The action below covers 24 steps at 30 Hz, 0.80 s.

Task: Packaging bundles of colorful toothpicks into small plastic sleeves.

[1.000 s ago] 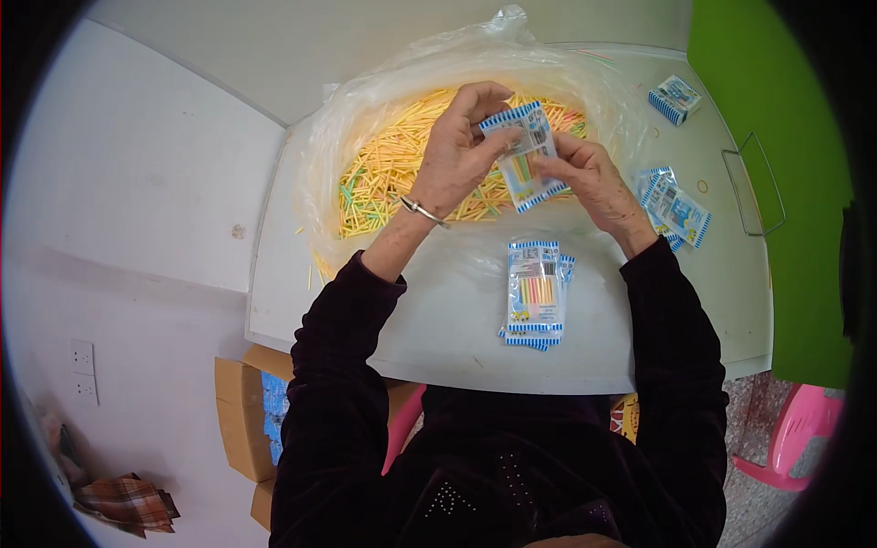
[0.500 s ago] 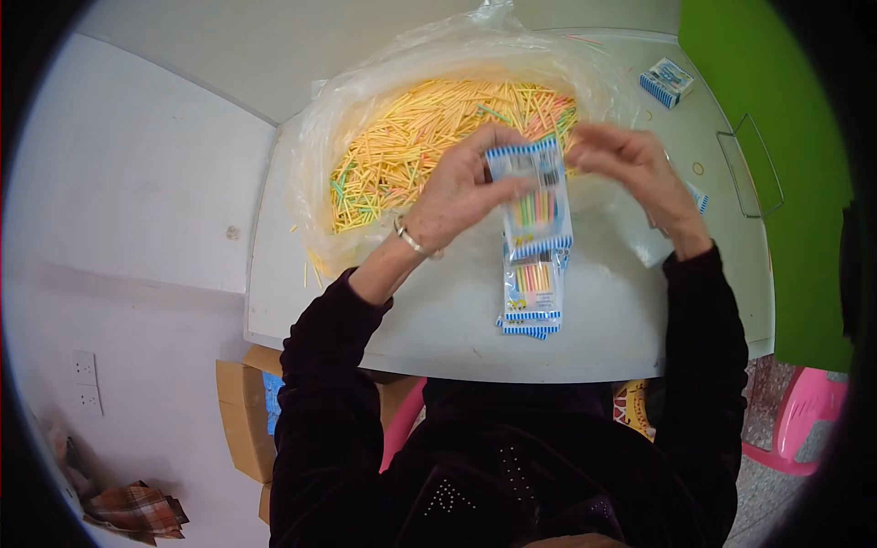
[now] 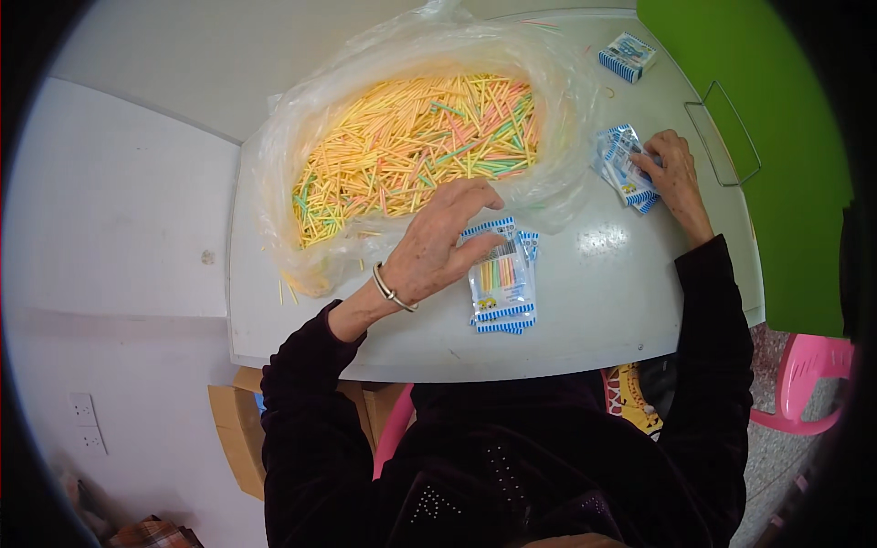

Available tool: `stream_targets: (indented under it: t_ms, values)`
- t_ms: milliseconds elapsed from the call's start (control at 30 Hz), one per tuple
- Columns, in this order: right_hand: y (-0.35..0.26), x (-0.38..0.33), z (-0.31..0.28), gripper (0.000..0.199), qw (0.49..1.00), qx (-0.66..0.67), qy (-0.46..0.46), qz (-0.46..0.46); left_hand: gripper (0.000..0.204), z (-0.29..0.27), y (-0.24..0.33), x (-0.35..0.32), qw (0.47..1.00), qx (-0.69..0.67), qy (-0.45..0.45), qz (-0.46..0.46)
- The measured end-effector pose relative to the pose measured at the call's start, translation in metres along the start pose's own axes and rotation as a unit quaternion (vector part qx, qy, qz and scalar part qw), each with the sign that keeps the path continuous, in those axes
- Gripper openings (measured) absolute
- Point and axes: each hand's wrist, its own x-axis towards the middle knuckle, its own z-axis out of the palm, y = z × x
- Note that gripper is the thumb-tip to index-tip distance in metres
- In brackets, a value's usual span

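My left hand (image 3: 438, 242) hovers just over the near rim of the plastic bag, thumb and fingers apart, holding nothing. Its thumb reaches over the top of a filled clear packet (image 3: 501, 274) with blue striped ends and coloured sticks inside. That packet lies uppermost on a small stack at the middle of the table. Farther right, my right hand (image 3: 676, 173) has its bent fingers and thumb closed at the edge of a small pile of blue-and-white packets (image 3: 623, 160). Whether these hold sticks I cannot tell.
A large clear plastic bag (image 3: 562, 100) lies opened, full of thin yellow, pink and green sticks (image 3: 411, 146). At the far right are a blue-and-white box-shaped bundle (image 3: 628, 57) and a wire handle (image 3: 735, 137) by the green panel. A few loose sticks (image 3: 286, 290) lie left.
The filled packet has come down onto the stack, and my left hand has let go of it. My right hand has moved right to the other packets. The whole view has shifted slightly.
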Motion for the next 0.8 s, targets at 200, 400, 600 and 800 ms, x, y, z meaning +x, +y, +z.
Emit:
stream_targets:
  t_ms: [200,400,600,800]
  values:
    - [0.007,0.005,-0.005,0.017,0.997,0.026,0.077,0.009,0.033,0.007,-0.01,0.02,0.998,-0.006,0.053,0.03]
    - [-0.097,0.01,-0.028,0.01,0.929,0.359,-0.058,0.068,0.034,0.009,-0.004,0.059,0.987,-0.117,0.107,-0.02]
    - [-0.137,0.003,-0.007,0.011,0.9,0.393,-0.189,0.006,0.032,0.008,-0.011,0.052,0.968,-0.238,0.033,-0.074]
    - [-0.14,-0.004,0.006,0.013,0.916,0.339,-0.215,-0.011,0.022,0.003,-0.014,0.042,0.968,-0.228,0.009,-0.106]
